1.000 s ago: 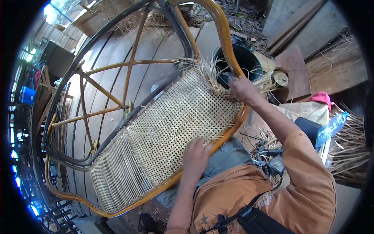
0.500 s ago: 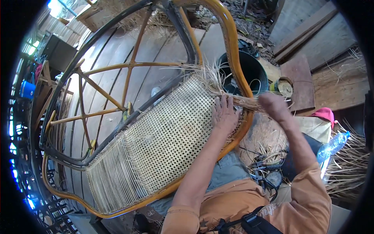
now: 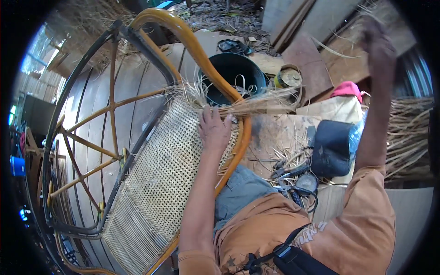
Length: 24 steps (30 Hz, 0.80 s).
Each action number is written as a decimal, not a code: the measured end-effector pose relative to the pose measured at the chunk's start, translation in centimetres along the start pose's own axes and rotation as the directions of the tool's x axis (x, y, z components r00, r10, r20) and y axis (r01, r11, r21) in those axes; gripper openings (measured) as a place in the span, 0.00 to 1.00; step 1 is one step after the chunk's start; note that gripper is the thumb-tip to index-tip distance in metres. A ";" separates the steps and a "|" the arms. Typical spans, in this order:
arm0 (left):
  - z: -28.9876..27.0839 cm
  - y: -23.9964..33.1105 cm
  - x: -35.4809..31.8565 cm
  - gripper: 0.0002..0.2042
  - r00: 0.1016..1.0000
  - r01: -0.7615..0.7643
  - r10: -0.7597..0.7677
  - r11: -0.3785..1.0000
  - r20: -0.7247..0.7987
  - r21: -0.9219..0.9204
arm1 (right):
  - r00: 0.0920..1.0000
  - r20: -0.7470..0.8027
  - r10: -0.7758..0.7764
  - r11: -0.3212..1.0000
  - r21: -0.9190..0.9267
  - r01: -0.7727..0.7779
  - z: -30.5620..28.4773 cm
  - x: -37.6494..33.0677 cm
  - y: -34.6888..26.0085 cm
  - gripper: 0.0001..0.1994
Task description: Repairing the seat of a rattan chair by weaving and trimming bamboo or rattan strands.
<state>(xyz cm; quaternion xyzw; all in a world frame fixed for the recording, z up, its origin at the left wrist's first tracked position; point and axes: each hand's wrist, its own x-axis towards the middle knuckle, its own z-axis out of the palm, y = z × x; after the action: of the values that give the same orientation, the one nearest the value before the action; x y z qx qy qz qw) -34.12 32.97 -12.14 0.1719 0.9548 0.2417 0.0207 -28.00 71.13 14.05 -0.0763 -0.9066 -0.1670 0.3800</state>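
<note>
- Head view: a woven cane panel [image 3: 158,169], pale and matte, spreads across a curved frame [image 3: 197,46] of glossy orange-brown pole, left of the seated person; open octagonal mesh gives way to close parallel strips at its lower end.
- Left hand [image 3: 213,130]: palm down on the panel's upper corner, fingers slightly parted, their tips beside the base of a loose strand bundle [image 3: 266,103]; whether they pinch any strands, I cannot tell.
- The bundle, dry, thin and frayed, lies across the frame's pole and fans rightward.
- Right hand [image 3: 378,39]: raised well apart from the panel, blurred; I cannot tell its grip. A pale curved strand [image 3: 337,51] shows near it.
- Beyond the pole sits a round, dark bucket [image 3: 247,68], near a squat cylindrical tin [image 3: 289,77].
</note>
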 end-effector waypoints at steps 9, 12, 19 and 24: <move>-17.4 9.7 -6.7 0.12 0.963 -0.239 0.189 0.929 -0.190 -0.284 | 0.775 0.022 -0.632 0.304 0.927 0.221 -3.9 -4.1 -22.5 0.05; -18.0 6.5 -9.7 0.06 0.994 -0.087 0.040 0.865 -0.104 -0.495 | 0.748 0.103 -0.655 0.333 0.929 0.164 -2.6 -5.4 -21.8 0.05; -23.4 -1.5 -21.9 0.06 0.984 0.096 -0.095 0.995 -0.150 0.004 | 0.762 0.424 -0.489 0.561 0.822 -0.098 3.4 -10.9 -16.1 0.06; -24.3 -4.2 -25.4 0.07 0.954 0.293 -0.276 0.942 -0.120 0.161 | 0.799 0.425 -0.425 0.565 0.814 -0.133 5.5 -14.7 -17.0 0.09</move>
<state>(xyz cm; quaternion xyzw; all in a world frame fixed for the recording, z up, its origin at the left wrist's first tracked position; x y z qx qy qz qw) -14.55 9.91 6.23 0.0214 0.9872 0.1581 -0.0059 -25.88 57.12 -4.20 0.1394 -0.9518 0.2666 0.0599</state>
